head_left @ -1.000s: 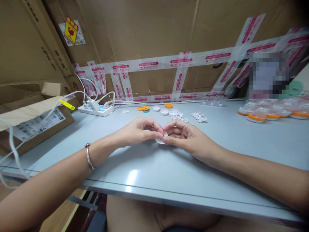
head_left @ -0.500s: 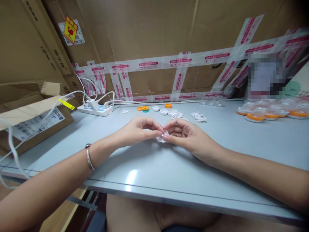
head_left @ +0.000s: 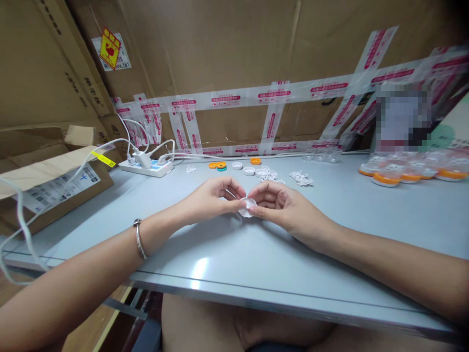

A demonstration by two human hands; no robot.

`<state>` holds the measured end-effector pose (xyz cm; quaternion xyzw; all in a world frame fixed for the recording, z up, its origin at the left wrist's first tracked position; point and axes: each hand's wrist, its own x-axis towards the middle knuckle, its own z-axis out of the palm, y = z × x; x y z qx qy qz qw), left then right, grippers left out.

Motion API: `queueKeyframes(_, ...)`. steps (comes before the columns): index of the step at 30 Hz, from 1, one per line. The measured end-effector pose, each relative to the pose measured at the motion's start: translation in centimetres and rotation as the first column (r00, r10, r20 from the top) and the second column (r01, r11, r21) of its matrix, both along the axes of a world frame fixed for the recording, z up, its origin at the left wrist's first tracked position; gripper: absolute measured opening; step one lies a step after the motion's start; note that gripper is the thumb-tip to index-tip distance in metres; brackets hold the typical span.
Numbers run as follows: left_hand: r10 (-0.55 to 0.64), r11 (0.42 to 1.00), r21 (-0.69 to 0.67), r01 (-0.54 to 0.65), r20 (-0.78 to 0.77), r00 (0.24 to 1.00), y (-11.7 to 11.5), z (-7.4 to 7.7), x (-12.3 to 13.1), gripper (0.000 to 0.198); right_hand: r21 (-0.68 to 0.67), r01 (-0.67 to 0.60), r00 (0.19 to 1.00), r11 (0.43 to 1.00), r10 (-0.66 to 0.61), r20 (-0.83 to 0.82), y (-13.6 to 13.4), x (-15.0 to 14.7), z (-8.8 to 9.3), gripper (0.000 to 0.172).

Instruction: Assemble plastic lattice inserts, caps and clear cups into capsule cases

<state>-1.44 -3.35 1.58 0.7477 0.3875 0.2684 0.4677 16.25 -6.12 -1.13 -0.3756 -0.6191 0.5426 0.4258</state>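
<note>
At far left, can see an open cardboard box [head_left: 47,168], cut off by the frame, but cannot make out its contents. In the middle, pinches a partly hidden white disc [head_left: 246,211] over the table [head_left: 220,244] between left hand [head_left: 216,198] and right hand [head_left: 282,203]. At right, can see indistinct white shapes [head_left: 459,161] inside clear domes [head_left: 388,165].

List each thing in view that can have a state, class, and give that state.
Left hand, pinching the white disc
Right hand, pinching the disc too
White disc, held by both hands
Low cardboard box at left, top open
Power strip, plugs inserted; on or off unclear
Bracelet, worn
Round orange pieces, lying flat
</note>
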Motion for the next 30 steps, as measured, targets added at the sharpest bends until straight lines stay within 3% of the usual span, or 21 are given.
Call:
queueKeyframes(12,0.014,0.997,0.074,-0.012,-0.034,0.999,0.0,-1.1,0.6,0.015,-0.029,0.053,0.998,0.998,-0.052,0.021,0.1,-0.3,-0.1,0.028)
queueKeyframes(19,0.015,0.991,-0.131,-0.007,0.060,0.998,0.5,-0.5,-0.2,0.015,-0.062,-0.037,0.997,0.997,0.040,0.059,0.0,-0.1,0.4,0.026)
queueKeyframes(24,0.011,0.986,-0.165,0.008,0.114,0.993,0.6,-0.4,-0.4,0.016,-0.039,-0.097,0.995,0.995,0.098,0.027,0.0,0.0,0.6,0.033)
queueKeyframes(27,-0.026,0.994,-0.107,0.028,0.014,1.000,0.8,0.4,-0.7,0.014,-0.059,-0.078,0.995,0.995,0.082,0.062,0.1,0.0,0.6,0.034)
queueKeyframes(30,0.017,0.994,0.114,-0.002,-0.131,0.991,1.2,2.8,-2.3,0.017,-0.088,-0.054,0.995,0.995,0.061,0.085,0.3,0.1,0.4,0.037)
